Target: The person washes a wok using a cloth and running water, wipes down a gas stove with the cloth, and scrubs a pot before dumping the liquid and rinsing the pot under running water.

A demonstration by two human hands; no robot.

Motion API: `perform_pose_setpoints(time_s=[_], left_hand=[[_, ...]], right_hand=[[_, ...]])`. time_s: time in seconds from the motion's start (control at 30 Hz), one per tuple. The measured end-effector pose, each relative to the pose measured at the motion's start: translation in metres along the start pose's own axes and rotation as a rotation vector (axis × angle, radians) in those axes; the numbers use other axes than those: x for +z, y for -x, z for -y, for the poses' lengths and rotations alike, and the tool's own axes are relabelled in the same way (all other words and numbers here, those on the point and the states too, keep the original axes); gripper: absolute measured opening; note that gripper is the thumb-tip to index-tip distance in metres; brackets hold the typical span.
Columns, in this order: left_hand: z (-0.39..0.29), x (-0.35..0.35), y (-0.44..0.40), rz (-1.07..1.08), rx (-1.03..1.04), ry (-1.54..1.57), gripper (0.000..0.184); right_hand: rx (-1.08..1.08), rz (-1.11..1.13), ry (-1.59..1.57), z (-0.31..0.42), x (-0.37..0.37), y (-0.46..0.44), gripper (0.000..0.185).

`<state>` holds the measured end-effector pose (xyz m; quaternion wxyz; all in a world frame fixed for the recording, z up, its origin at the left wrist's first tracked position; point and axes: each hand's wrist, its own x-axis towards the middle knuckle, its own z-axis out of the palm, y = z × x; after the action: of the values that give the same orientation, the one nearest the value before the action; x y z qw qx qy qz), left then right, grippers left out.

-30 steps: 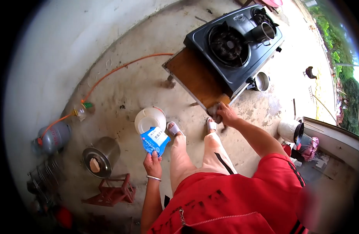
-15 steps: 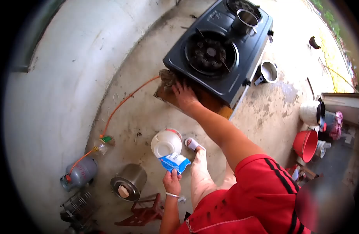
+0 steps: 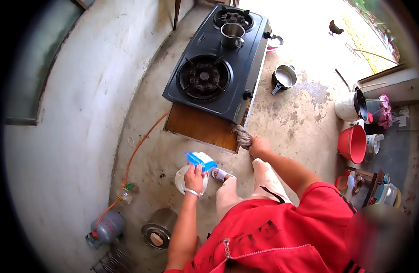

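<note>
My left hand (image 3: 194, 178) grips a blue and white packet (image 3: 201, 161) by its lower edge, above a white bucket (image 3: 180, 180) on the floor. My right hand (image 3: 259, 148) is closed on a grey cloth (image 3: 242, 137), which lies at the near right corner of a brown wooden tabletop (image 3: 200, 126). On this table stands a black two-burner gas stove (image 3: 240, 59), with a metal mug (image 3: 232, 35) beside the far burner.
An orange hose (image 3: 139, 148) runs from a gas cylinder (image 3: 110, 226) to the table. A lidded steel pot (image 3: 160, 227) stands at lower left. To the right are a saucepan (image 3: 285, 76), a red basin (image 3: 352, 144) and a white bucket (image 3: 346, 107). A dark bird (image 3: 335, 28) stands outside.
My right hand has moved with the cloth from the table's left side back to its near right corner. My left hand still holds the packet. The view has shifted.
</note>
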<state>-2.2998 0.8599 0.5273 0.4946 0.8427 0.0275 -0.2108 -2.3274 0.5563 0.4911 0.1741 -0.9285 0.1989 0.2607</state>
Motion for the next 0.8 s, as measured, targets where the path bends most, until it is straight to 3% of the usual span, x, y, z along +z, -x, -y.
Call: perform_pose_setpoints(time_s=[0.07, 0.13, 0.2, 0.27, 0.33, 0.4, 0.6, 0.67, 0.73, 0.8], left_hand=[[-0.005, 0.007, -0.03, 0.021, -0.023, -0.026, 0.03], [-0.012, 0.017, -0.056, 0.021, 0.004, -0.103, 0.03], [-0.017, 0.029, -0.075, 0.012, 0.015, -0.176, 0.031], [-0.023, 0.037, -0.091, 0.006, 0.022, -0.294, 0.026], [-0.032, 0.044, -0.102, -0.027, -0.009, -0.343, 0.024], [-0.028, 0.052, -0.109, -0.058, -0.121, -0.343, 0.024], [-0.047, 0.059, -0.113, -0.007, -0.298, -0.266, 0.024], [-0.064, 0.061, -0.114, 0.034, -0.475, -0.023, 0.022], [-0.079, 0.057, -0.118, 0.068, -0.502, 0.03, 0.026], [-0.091, 0.052, -0.128, -0.013, -0.422, 0.187, 0.046]], right_hand=[[0.141, 0.103, -0.227, -0.005, -0.04, 0.012, 0.031], [0.16, 0.059, -0.248, -0.025, -0.039, -0.003, 0.031], [0.006, 0.055, -0.336, -0.034, -0.056, -0.023, 0.035], [-0.014, 0.104, -0.368, -0.036, -0.072, -0.046, 0.043], [-0.067, 0.307, -0.331, -0.034, -0.087, -0.074, 0.052], [-0.14, 0.349, -0.288, -0.039, -0.073, -0.102, 0.056], [-0.33, 0.626, -0.192, -0.042, -0.054, -0.128, 0.067], [-0.303, 0.67, -0.248, -0.044, -0.055, -0.128, 0.067], [-0.262, 0.699, -0.317, -0.041, -0.056, -0.126, 0.067], [-0.174, 0.762, -0.503, -0.04, -0.052, -0.13, 0.062]])
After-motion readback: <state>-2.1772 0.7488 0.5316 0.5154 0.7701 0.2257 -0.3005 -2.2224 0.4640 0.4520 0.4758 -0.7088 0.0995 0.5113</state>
